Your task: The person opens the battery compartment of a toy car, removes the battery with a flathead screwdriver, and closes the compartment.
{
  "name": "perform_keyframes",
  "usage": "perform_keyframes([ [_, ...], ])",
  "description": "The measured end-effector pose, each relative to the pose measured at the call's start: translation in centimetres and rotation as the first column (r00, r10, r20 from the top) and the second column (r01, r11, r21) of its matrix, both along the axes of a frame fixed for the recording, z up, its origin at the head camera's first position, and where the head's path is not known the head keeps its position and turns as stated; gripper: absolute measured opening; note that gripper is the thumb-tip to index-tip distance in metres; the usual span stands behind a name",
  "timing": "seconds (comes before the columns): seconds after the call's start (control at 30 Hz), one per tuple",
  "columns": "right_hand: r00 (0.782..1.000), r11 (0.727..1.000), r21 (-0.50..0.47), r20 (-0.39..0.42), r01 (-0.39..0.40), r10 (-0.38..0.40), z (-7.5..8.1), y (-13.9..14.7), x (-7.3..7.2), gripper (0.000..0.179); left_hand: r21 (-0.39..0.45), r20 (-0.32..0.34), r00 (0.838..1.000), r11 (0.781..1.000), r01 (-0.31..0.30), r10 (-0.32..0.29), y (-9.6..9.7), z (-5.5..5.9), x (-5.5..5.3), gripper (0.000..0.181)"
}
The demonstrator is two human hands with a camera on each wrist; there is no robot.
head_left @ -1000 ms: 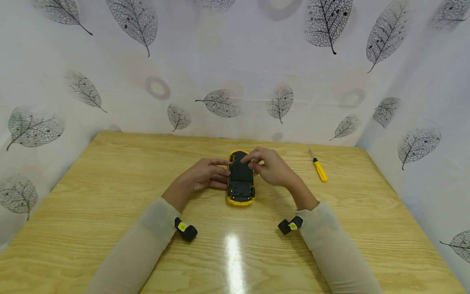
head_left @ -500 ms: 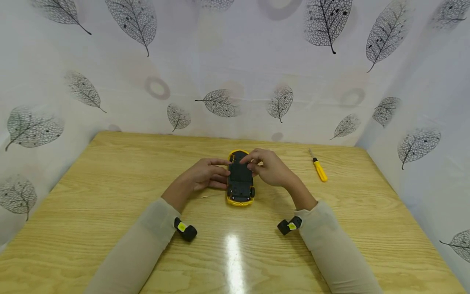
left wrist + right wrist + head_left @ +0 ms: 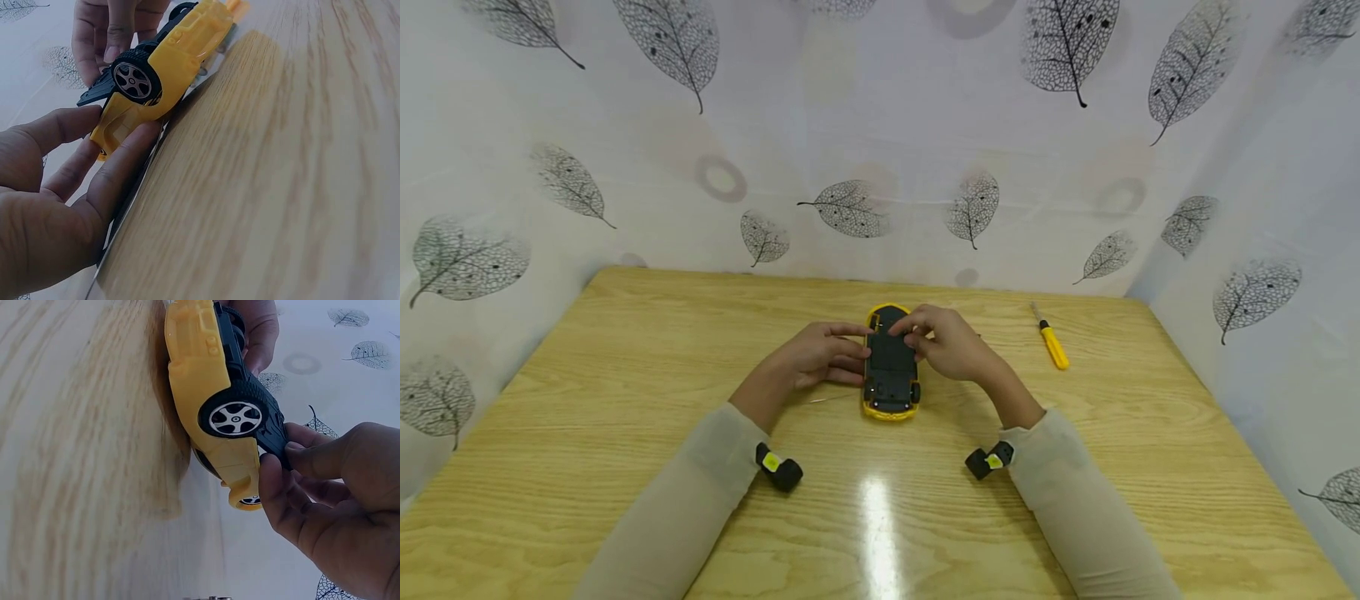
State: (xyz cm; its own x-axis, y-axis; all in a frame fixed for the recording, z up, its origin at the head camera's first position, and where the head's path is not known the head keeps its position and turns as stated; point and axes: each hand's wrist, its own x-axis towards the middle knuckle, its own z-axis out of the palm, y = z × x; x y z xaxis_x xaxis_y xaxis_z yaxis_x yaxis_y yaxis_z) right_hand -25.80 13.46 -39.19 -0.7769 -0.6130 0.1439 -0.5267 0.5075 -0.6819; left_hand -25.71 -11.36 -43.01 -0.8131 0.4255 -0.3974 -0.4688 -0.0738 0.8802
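Note:
A yellow toy car (image 3: pixel 891 408) lies upside down on the table, its black base (image 3: pixel 892 358) facing up. My left hand (image 3: pixel 823 354) holds the yellow body along its left side, thumb and fingers on opposite faces in the left wrist view. From the other side my right hand (image 3: pixel 951 342) pinches the edge of the black base between thumb and fingers (image 3: pixel 273 481). In the right wrist view a gap shows between base and yellow body near that pinch. A silver-spoked wheel (image 3: pixel 234 419) sits in the body's arch.
To the right lies a screwdriver (image 3: pixel 1054 346) with a yellow handle, its shaft pointing to the back. A thin metal stick (image 3: pixel 827 399) lies just left of the car. Behind the wooden table (image 3: pixel 700 517) hangs a leaf-patterned cloth (image 3: pixel 910 125).
My right hand has shifted very slightly left, its grip looking the same. The left hand and the car show no visible change.

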Motion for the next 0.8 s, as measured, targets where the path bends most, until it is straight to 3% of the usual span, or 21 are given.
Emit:
perform_keyframes([
  [0.47, 0.999, 0.994, 0.113, -0.047, 0.006, 0.000, 0.58, -0.26, 0.29, 0.028, 0.012, 0.001, 1.000, 1.000, 0.003, -0.004, -0.01, 0.40, 0.23, 0.048],
  [0.8, 0.999, 0.990, 0.142, -0.030, 0.016, -0.012, 0.56, -0.33, 0.43, 0.028, 0.008, -0.004, 1.000, 1.000, 0.007, -0.006, -0.05, 0.31, 0.26, 0.049],
])
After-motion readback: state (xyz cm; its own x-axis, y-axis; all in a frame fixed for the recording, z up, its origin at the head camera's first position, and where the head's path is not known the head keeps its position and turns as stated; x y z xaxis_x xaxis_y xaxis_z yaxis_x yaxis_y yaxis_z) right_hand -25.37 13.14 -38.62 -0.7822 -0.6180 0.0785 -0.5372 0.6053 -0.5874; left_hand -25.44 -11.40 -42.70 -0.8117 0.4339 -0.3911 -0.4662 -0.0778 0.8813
